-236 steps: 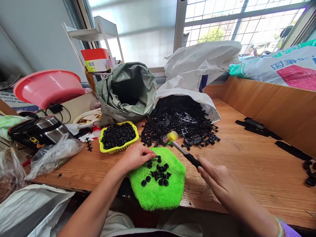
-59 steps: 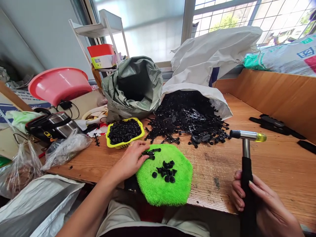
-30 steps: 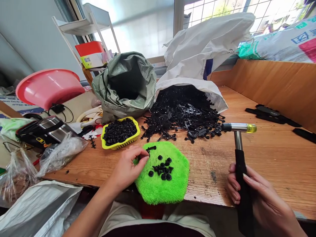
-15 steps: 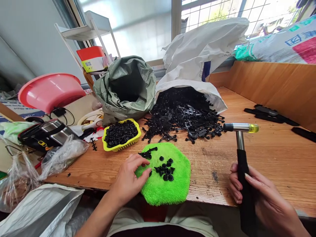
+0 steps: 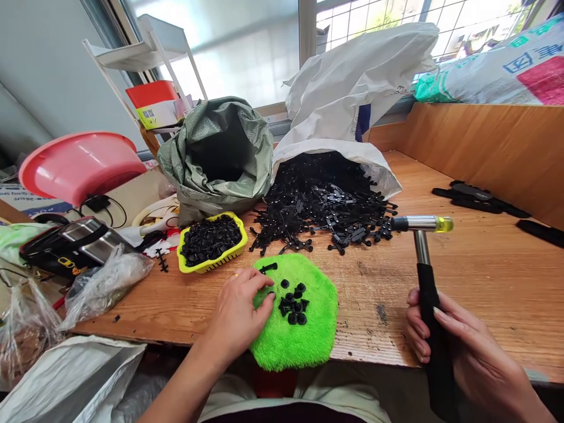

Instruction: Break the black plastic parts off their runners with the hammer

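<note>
My right hand (image 5: 462, 341) is wrapped around the black grip of a small hammer (image 5: 434, 329), held upright above the table's front right. Its metal head has one black face and one yellow face. My left hand (image 5: 240, 311) is over the left side of a bright green fuzzy pad (image 5: 299, 346), thumb and forefinger close together at a small black piece (image 5: 272, 294), mostly hidden. Several black round-headed caps (image 5: 293, 305) lie in a cluster on the pad, just right of my fingertips. A thin black strip (image 5: 269, 268) rests at the pad's upper left, partly behind my left hand.
A yellow basket (image 5: 211, 267) full of black caps stands left of the pad. Black strips (image 5: 326, 205) spill from a white sack (image 5: 383, 167) behind. A green woven sack (image 5: 176, 170) gapes open beside it. Plastic bags (image 5: 106, 282) and a pink basin (image 5: 83, 170) are at left.
My left hand has moved slightly right and up over the pad, and the small black piece moved with its thumb. My right hand still holds the hammer upright. The view has shifted slightly.
</note>
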`<state>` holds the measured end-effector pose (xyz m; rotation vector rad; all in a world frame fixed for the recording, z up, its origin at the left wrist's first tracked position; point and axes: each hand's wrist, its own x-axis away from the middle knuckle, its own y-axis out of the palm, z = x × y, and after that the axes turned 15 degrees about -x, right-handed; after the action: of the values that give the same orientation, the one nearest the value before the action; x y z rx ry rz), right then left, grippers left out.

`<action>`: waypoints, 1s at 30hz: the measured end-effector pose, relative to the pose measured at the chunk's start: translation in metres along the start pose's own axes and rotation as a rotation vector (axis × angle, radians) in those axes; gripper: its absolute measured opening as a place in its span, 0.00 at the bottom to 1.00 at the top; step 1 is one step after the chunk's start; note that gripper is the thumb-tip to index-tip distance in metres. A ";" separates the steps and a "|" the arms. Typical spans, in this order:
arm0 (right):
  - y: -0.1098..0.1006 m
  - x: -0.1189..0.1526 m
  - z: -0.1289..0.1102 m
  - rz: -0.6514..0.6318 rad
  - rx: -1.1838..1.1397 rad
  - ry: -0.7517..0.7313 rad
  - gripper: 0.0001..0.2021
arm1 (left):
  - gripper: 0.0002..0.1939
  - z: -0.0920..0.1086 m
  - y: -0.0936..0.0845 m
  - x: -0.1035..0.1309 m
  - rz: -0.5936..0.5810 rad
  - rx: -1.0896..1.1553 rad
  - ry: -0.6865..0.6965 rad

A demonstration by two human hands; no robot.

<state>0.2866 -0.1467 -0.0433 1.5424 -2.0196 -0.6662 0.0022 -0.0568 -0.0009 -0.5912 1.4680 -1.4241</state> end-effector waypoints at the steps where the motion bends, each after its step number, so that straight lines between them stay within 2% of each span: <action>1: 0.000 0.000 0.000 -0.005 0.000 0.000 0.08 | 0.08 -0.003 -0.001 -0.002 0.035 0.009 -0.009; 4: 0.000 0.002 -0.001 -0.018 -0.014 0.004 0.08 | 0.11 -0.016 -0.005 -0.010 0.114 -0.034 -0.074; 5: 0.000 0.002 -0.001 -0.018 -0.016 0.008 0.08 | 0.12 -0.021 -0.006 -0.013 0.091 -0.065 -0.086; 7: -0.001 0.002 -0.002 -0.010 -0.014 0.018 0.08 | 0.13 -0.029 -0.007 -0.020 -0.029 -0.102 -0.074; 10: -0.003 0.001 -0.002 0.011 -0.003 0.028 0.09 | 0.11 -0.033 -0.006 -0.024 -0.176 -0.070 -0.038; 14: -0.001 -0.001 -0.002 0.028 0.005 0.013 0.10 | 0.06 -0.031 -0.006 -0.019 -0.164 0.003 -0.055; 17: 0.000 -0.001 -0.002 0.026 0.013 0.010 0.10 | 0.05 -0.031 -0.005 -0.013 -0.131 0.128 -0.093; 21: -0.002 -0.001 -0.002 -0.009 0.017 0.031 0.09 | 0.07 -0.034 -0.001 -0.016 -0.094 0.437 -0.283; 25: -0.004 -0.001 -0.001 -0.005 0.007 0.020 0.10 | 0.12 -0.028 0.003 -0.030 -0.212 0.880 -0.436; 27: -0.004 -0.001 -0.001 -0.015 0.011 0.019 0.09 | 0.12 -0.021 0.005 -0.036 -0.260 0.982 -0.471; 30: -0.004 0.000 -0.002 -0.016 0.023 0.026 0.08 | 0.10 -0.013 0.006 -0.042 -0.313 1.020 -0.470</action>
<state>0.2908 -0.1476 -0.0440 1.5744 -2.0046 -0.6277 0.0104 -0.0133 0.0044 -0.4414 0.1831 -1.8704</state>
